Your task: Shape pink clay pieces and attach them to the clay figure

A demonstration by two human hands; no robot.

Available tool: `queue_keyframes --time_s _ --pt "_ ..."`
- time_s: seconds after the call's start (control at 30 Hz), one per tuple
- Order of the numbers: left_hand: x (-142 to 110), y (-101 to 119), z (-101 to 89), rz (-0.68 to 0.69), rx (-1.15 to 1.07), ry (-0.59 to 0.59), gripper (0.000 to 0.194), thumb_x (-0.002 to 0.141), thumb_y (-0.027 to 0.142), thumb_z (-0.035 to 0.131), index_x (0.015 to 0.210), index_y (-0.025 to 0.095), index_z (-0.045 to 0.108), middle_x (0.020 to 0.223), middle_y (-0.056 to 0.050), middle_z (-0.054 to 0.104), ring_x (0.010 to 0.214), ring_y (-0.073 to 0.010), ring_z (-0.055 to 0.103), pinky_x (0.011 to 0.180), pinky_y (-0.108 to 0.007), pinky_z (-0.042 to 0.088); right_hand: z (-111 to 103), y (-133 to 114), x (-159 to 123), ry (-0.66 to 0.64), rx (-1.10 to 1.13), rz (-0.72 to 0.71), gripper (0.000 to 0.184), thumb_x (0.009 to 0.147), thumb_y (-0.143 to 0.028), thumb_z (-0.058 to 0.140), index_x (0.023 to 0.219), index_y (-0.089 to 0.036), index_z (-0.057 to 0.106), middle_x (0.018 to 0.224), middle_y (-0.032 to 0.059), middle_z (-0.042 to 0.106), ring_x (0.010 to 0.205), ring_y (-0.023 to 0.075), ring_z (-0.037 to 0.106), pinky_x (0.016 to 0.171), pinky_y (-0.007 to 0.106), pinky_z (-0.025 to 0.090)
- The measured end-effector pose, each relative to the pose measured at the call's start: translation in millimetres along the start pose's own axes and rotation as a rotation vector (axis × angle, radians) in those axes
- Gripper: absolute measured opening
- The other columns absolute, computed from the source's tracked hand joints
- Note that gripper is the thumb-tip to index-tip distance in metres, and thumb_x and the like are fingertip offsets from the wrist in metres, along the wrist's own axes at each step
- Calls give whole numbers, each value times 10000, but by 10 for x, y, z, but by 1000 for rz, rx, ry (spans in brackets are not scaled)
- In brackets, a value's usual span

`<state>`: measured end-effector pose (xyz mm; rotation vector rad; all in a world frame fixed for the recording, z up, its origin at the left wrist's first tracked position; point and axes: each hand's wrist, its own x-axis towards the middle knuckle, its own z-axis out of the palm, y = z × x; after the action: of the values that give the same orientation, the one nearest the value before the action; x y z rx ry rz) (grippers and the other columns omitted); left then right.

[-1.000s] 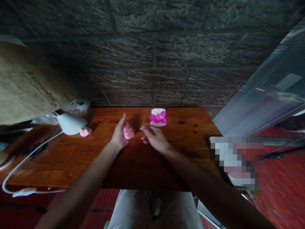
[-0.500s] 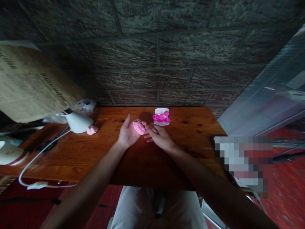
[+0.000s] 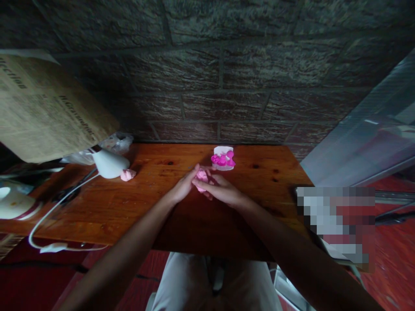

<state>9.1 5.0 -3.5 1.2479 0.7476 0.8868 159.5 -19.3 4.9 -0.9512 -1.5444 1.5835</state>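
Note:
A soft, lumpy pink piece of modelling clay (image 3: 201, 179) is held between my two hands above the wooden table. My left hand (image 3: 186, 185) cups it from the left, thumb up along its side. From the right, my right hand (image 3: 223, 190) presses on it, the thumb lying across its near face. Part of the clay is hidden by the fingers. Just beyond the hands, bright pink moulded shapes (image 3: 222, 160) lie on a white square sheet (image 3: 223, 167). A smaller pale pink lump (image 3: 128, 174) rests at the left, beside the lamp base.
A lamp with a white base (image 3: 110, 164) and a newsprint-patterned shade (image 3: 48, 108) stands on the left. Its white cord (image 3: 61, 203) runs over the table's front edge. A cream container (image 3: 16, 205) sits at far left. Behind the wooden table (image 3: 155, 172) rises a brick wall (image 3: 201, 103).
My left hand has turned from palm-up to facing right, and both hands have closed in around the clay. The clay has shifted slightly right and nearer. The whole view has moved a little.

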Motion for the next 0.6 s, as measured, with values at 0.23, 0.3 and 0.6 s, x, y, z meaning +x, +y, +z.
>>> queue_keyframes --time_s 0.23,0.3,0.6 --pt "-10 20 -1 -29 9 32 660 750 803 650 809 152 735 868 -108 766 729 -200 715 615 -253 551 34 -50 -23 54 -292 -178 531 1037 -487 400 588 -225 504 610 0 560 697 159 588 750 282 452" --pt "-11 4 4 -22 -53 55 641 680 786 731 783 153 732 828 -86 762 750 -195 716 675 -259 561 34 -50 -25 125 -286 -192 489 1033 -434 402 594 -234 480 631 5 565 756 174 603 768 282 448" --pt "-35 15 13 16 -147 95 479 652 584 874 785 139 755 797 -73 753 698 -159 691 680 -247 562 11 -62 -31 154 -311 -236 412 1011 -376 387 654 -225 528 694 16 626 740 168 608 723 282 454"
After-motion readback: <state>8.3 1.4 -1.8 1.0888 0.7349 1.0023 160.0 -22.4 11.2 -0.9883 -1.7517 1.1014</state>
